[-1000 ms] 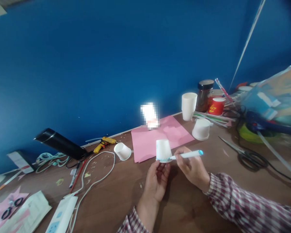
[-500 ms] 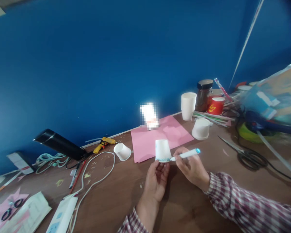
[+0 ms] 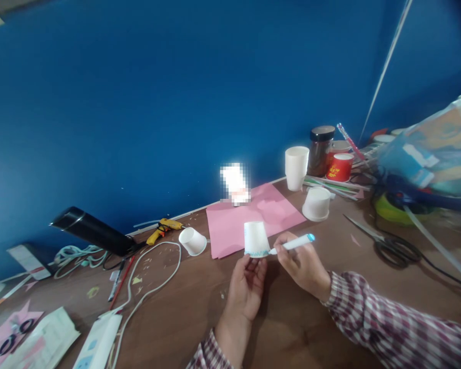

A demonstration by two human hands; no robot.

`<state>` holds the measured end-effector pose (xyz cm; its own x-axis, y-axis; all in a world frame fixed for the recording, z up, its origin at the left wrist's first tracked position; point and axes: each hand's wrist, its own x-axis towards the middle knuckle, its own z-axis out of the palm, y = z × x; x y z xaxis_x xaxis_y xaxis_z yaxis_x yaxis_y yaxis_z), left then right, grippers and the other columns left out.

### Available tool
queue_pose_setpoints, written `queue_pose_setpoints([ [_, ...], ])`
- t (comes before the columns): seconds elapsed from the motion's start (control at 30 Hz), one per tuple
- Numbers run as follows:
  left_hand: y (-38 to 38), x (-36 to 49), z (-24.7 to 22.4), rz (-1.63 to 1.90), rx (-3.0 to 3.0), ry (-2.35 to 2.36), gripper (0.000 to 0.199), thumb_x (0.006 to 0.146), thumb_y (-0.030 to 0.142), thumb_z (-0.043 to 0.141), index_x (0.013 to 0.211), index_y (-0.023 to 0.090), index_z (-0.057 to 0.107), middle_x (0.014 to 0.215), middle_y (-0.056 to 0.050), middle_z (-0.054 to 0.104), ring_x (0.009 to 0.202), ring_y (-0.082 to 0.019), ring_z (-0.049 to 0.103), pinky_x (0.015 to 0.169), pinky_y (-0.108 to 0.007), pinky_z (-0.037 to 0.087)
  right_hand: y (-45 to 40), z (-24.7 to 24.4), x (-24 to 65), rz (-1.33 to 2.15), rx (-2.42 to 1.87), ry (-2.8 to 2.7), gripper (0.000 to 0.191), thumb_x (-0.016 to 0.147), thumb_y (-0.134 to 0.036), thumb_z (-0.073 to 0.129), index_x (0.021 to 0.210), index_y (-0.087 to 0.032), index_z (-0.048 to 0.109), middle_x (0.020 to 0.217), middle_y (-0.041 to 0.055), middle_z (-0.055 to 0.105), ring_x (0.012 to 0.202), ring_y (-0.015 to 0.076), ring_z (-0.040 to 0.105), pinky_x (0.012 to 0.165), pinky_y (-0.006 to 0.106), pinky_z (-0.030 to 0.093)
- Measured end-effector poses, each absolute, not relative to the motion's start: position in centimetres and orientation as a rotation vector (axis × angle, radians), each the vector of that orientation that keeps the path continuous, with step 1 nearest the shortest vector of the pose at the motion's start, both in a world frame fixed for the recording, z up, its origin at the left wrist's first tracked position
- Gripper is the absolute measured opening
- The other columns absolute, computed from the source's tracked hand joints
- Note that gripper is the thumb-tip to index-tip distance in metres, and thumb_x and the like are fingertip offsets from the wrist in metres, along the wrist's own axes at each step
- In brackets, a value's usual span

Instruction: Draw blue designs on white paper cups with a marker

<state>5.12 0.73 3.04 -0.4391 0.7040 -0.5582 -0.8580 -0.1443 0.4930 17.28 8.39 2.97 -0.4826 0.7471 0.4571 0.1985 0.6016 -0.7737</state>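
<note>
In my left hand point(image 3: 248, 287) is a white paper cup point(image 3: 256, 237), turned with its wide rim toward me. My fingers grip it at that rim, where a blue-green zigzag line runs along the side. My right hand point(image 3: 304, 264) is closed on a white marker point(image 3: 294, 243) with a light blue end. The marker's tip meets the cup near the right end of the zigzag. Pink paper sheets point(image 3: 226, 230) lie flat just behind the cup.
A small white cup point(image 3: 192, 241) lies tilted to the left. Stacked cups point(image 3: 296, 166) and an upside-down cup point(image 3: 316, 204) stand at the back right. Scissors point(image 3: 392, 248) lie on the right. A yellow glue gun point(image 3: 163, 229), a black bottle point(image 3: 94, 230) and a power strip point(image 3: 99, 341) are left.
The whole view has shifted very slightly. Both hands keep the cup and marker in nearly the same place, with the tip still at the rim's zigzag.
</note>
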Motion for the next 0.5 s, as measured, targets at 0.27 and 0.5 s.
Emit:
queue_pose_setpoints([
  [0.27, 0.70, 4.88, 2.88, 1.784, -0.230, 0.922, 0.016, 0.087, 0.008, 0.052, 0.077, 0.008, 0.064, 0.072, -0.007, 0.070, 0.065, -0.011, 0.068, 0.067, -0.021, 0.059, 8.34, 3.24, 17.29, 0.815, -0.759, -1.945, 0.017, 0.091, -0.027, 0.045, 0.079, -0.019, 0.054, 0.062, -0.0008, 0.055, 0.049, 0.0111, 0.049, 0.046, 0.022, 0.039],
  [0.5, 0.53, 4.78, 2.97, 1.797, -0.227, 0.899, 0.018, 0.088, 0.008, 0.051, 0.077, 0.008, 0.065, 0.073, -0.007, 0.071, 0.067, -0.011, 0.068, 0.068, -0.021, 0.059, 8.36, 3.32, 17.29, 0.855, -0.761, -1.947, 0.016, 0.091, -0.028, 0.047, 0.079, -0.019, 0.054, 0.058, -0.0028, 0.052, 0.045, 0.0103, 0.045, 0.044, 0.021, 0.037],
])
